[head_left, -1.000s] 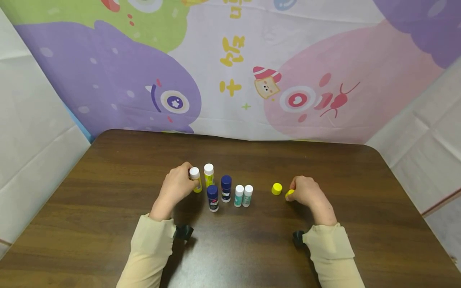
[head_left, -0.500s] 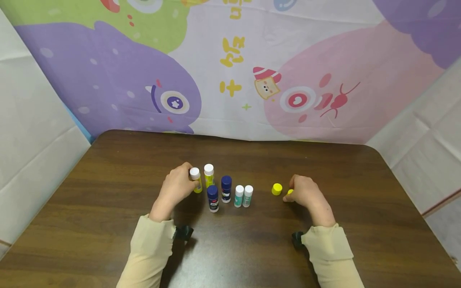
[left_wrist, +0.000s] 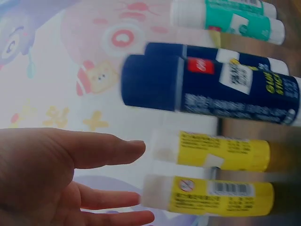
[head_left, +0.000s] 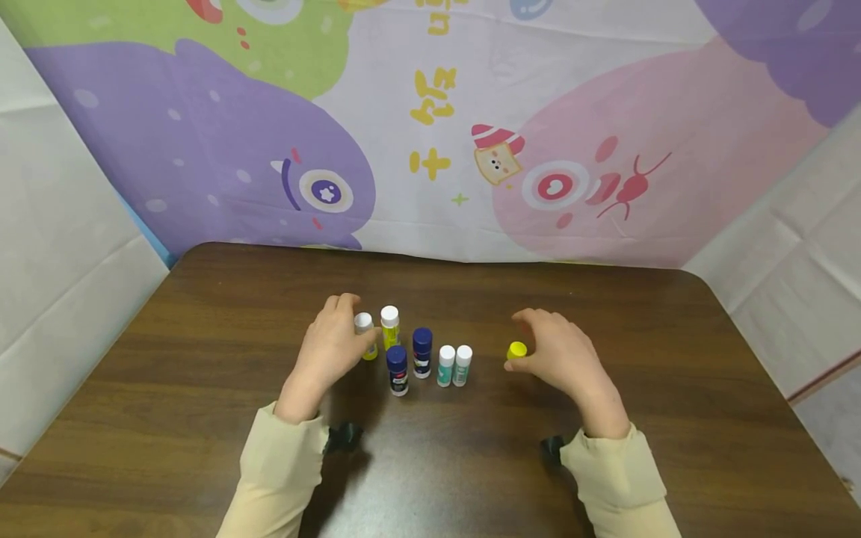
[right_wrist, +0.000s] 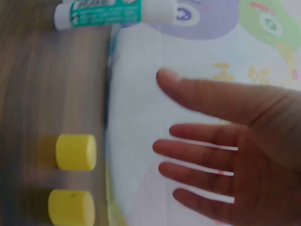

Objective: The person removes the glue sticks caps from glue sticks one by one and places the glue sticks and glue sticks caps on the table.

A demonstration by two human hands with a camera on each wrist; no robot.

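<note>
My left hand [head_left: 329,344] is beside the leftmost yellow glue stick [head_left: 370,350], thumb and fingers spread apart and relaxed. The left wrist view shows its thumb and fingertips close to the white caps of that stick and the other yellow glue stick [left_wrist: 223,151]; both stand upright. Over on the right, my right hand [head_left: 568,355] hovers with thumb and fingers apart, holding nothing. A short yellow cylinder [head_left: 516,349] shows just past its thumb. The right wrist view has this and a second yellow cylinder [right_wrist: 71,208], which the hand hides in the head view.
Two dark blue glue sticks [head_left: 397,370] stand just right of the yellow ones. Beside them are two green-and-white glue sticks [head_left: 463,366], side by side. The brown wooden table [head_left: 437,463] meets a printed cartoon cloth [head_left: 437,224] at the back.
My right hand has let go of the nearer yellow cylinder, opened and lifted a little leftward. My left hand's fingers have come away from the yellow glue stick and spread.
</note>
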